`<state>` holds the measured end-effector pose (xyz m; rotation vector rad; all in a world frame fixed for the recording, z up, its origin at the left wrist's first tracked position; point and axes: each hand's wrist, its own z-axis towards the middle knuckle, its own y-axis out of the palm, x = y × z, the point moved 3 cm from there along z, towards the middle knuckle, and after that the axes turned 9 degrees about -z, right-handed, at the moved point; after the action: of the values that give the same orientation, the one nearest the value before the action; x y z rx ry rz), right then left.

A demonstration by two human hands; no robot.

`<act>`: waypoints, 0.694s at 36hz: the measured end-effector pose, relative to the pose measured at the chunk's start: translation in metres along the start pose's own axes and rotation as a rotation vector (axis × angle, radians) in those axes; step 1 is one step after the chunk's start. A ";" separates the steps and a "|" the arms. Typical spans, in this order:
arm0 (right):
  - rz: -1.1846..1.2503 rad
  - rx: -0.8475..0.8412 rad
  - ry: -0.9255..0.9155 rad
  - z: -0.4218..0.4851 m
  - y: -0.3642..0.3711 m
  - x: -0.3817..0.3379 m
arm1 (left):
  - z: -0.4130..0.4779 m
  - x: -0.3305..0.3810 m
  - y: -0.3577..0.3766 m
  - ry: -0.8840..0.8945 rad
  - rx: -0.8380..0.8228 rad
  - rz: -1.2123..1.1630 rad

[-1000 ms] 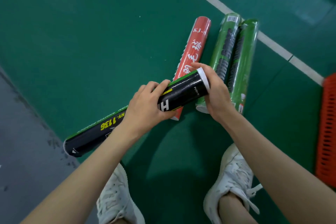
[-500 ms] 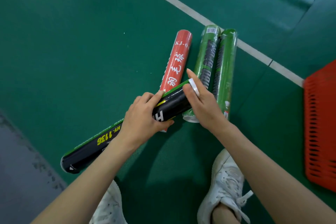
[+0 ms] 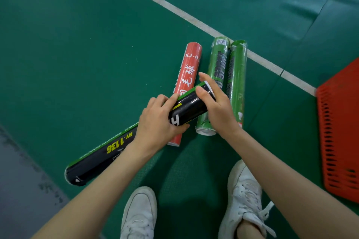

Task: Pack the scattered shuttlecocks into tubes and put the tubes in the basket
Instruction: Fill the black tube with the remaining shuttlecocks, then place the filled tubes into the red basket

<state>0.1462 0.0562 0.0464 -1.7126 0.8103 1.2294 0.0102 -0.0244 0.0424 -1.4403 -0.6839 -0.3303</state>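
1. Black tube [image 3: 124,147] is being held slantwise low over the green floor [image 3: 77,44], its long axis running from lower left to upper right. Its upper end is pointing toward the red tube [image 3: 189,68] and the two green tubes [image 3: 217,64], which are lying side by side on the floor, and it is crossing above the red tube.
2. The tube is being gripped on its upper half by the left hand [image 3: 157,122], fingers wrapped round it. The right hand [image 3: 217,106] is being curled over the upper end, thumb lying along the tube's side.
3. The white cap [image 3: 207,84] is being almost wholly covered by the right hand. Part of the lettering is being hidden by the left hand. Whether the lower end is touching the floor cannot be told. The orange basket [image 3: 338,132] is being cut off at the right edge.
4. A second ago the cap's rim was being shown plainly under the fingertips; now only a sliver is being left in sight, and more of the basket is being shown.
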 end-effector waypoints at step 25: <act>0.315 -0.157 0.573 -0.027 -0.144 -0.023 | 0.089 0.157 -0.004 0.455 -0.340 0.440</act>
<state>0.2747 0.0934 0.1112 -2.1664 1.3947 1.0239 0.1085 0.0917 0.1396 -1.7126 0.0683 -0.4210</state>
